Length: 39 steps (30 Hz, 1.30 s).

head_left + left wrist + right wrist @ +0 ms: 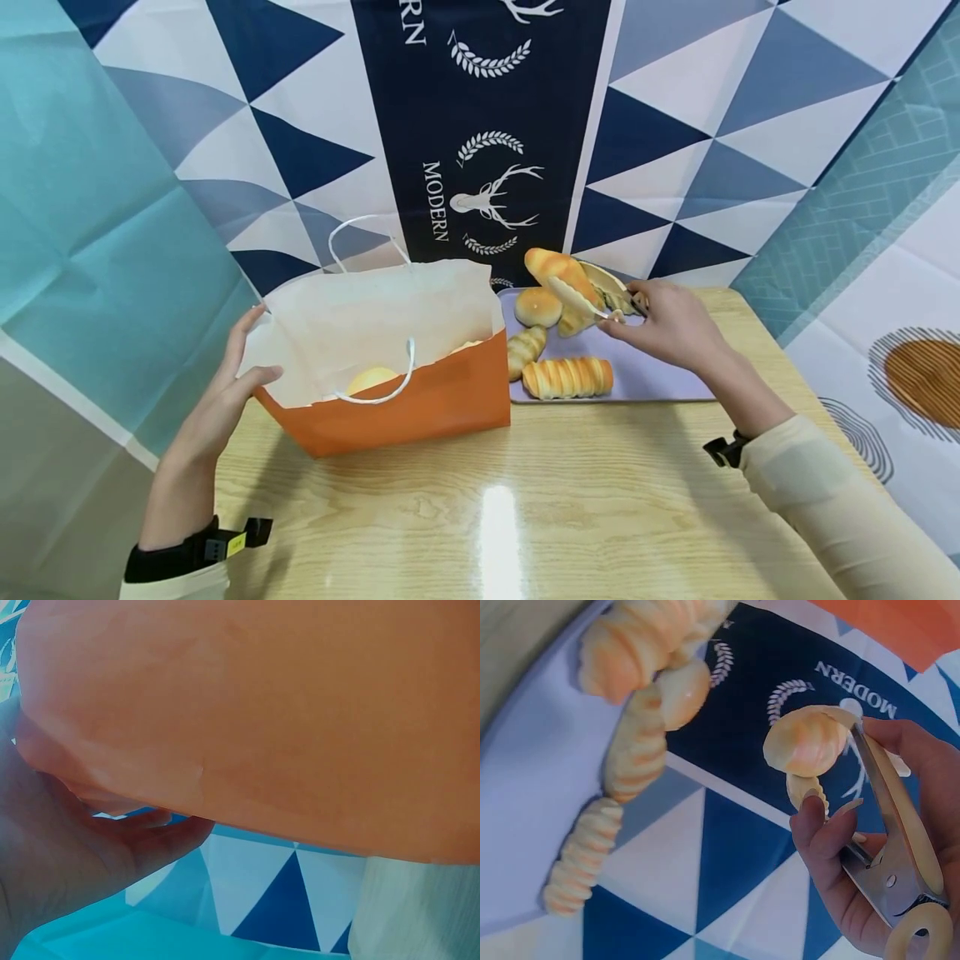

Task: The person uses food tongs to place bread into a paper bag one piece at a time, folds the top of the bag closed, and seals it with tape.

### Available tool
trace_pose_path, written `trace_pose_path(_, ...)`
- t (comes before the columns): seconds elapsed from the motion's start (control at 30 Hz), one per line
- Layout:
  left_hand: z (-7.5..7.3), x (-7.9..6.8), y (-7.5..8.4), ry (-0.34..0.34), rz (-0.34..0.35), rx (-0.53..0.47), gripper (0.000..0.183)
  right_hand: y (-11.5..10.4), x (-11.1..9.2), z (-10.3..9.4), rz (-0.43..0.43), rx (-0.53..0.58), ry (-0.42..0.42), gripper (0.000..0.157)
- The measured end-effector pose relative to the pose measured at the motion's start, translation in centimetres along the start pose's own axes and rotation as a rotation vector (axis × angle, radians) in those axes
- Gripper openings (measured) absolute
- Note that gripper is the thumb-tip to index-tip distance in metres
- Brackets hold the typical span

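Observation:
An orange paper bag (420, 408) with a white inside and white cord handles stands at the left. My left hand (210, 417) grips its left end, thumb over the rim and fingers along the outside. Yellowish bread (371, 380) shows inside, mostly hidden by the front wall. My right hand (671, 325) holds tongs (907, 825) with metal arms and cream-coloured grips. Between the tong tips is a long golden bread roll (551, 267), raised over the lilac tray (652, 383); the right wrist view shows its rounded end.
On the tray lie a round bun (538, 307), a ridged roll (567, 377), a twisted roll (525, 352) and more bread behind. The bag's right end overlaps the tray's left edge in the head view. A patterned cloth (480, 125) hangs close behind the wooden table (420, 517).

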<state>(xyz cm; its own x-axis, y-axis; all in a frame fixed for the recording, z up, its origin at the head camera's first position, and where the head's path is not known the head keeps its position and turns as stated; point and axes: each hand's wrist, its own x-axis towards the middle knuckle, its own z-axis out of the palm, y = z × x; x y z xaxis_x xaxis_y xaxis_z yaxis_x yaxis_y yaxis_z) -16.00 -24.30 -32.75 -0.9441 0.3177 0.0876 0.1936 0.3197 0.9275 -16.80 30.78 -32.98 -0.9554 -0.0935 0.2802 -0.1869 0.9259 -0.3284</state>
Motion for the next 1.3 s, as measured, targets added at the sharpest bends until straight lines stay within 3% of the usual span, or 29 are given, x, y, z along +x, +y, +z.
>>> trace_pose_path(0.5,0.0,0.2,-0.2,-0.006,0.018,-0.001,0.074,-4.3,1.2,-2.9,-0.108,-0.019,0.073,0.057)
trace_pose_path(1.0,-0.1,0.5,-0.2,-0.01,0.022,-0.002,0.073,-8.8,1.9,-4.3,-0.155,-0.019,0.03,0.068)
trace_pose_path(1.3,-0.1,0.4,-0.3,-0.008,0.034,-0.005,0.073,-11.0,2.2,-4.7,-0.246,-0.016,0.033,0.065)
